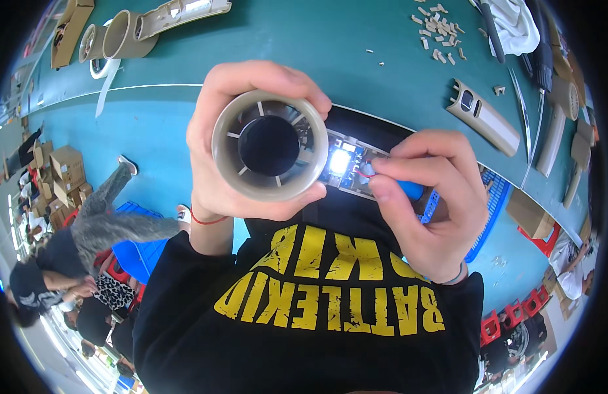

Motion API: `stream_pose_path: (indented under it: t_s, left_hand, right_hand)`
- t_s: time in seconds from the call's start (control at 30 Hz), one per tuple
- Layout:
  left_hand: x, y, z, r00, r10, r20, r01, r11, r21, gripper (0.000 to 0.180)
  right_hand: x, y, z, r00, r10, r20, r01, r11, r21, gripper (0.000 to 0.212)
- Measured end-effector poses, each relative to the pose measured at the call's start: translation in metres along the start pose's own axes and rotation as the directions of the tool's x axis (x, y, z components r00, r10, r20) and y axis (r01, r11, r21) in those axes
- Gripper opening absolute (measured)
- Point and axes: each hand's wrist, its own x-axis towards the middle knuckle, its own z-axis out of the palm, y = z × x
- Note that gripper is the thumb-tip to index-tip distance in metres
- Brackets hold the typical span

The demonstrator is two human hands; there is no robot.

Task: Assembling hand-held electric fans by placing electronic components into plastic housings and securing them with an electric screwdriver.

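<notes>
My left hand (203, 141) is wrapped round a beige round fan housing (220, 157), its open end facing up. Inside are a black round hub (269, 146) and thin radial fins. From the housing's right side runs an opened handle with a small circuit board (352, 163), where a bright white light glares. My right hand (442, 194) is closed in a pinch at the board's right end, thumb and fingertips on a thin red wire (364, 175). Beneath these fingers lies a blue cylinder (411, 190), like a battery, partly hidden by them.
Small beige pieces (438, 29) lie scattered on the green table (304, 46). A beige handle shell (484, 118) rests at right, near a power screwdriver (543, 72). More housings (127, 36) and a tape roll stand far left. A blue basket (491, 210) sits at right; people are behind.
</notes>
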Motion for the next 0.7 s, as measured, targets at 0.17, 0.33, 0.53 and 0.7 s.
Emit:
stream_pose_path:
  t_s: [0.17,0.33,0.53,0.7]
  left_hand:
    - [0.002,-0.002,0.001,0.997,0.062,-0.055,-0.065,0.996,-0.058,0.077]
    - [0.000,0.000,0.009,0.995,0.062,-0.084,-0.066,0.997,-0.047,0.079]
    - [-0.007,0.002,0.005,0.992,0.072,-0.105,-0.083,0.991,-0.101,0.079]
    - [-0.009,0.001,-0.003,0.992,0.070,-0.104,-0.080,0.993,-0.086,0.080]
  right_hand:
    - [-0.003,0.010,0.007,0.994,-0.089,-0.069,0.089,0.996,-0.007,0.020]
    - [-0.008,0.014,0.004,0.949,-0.294,-0.116,0.277,0.951,-0.141,0.032]
    - [-0.017,0.017,-0.025,0.960,-0.268,-0.080,0.262,0.962,-0.069,0.021]
    - [-0.001,0.034,-0.067,0.981,-0.129,-0.144,0.022,0.815,-0.579,0.027]
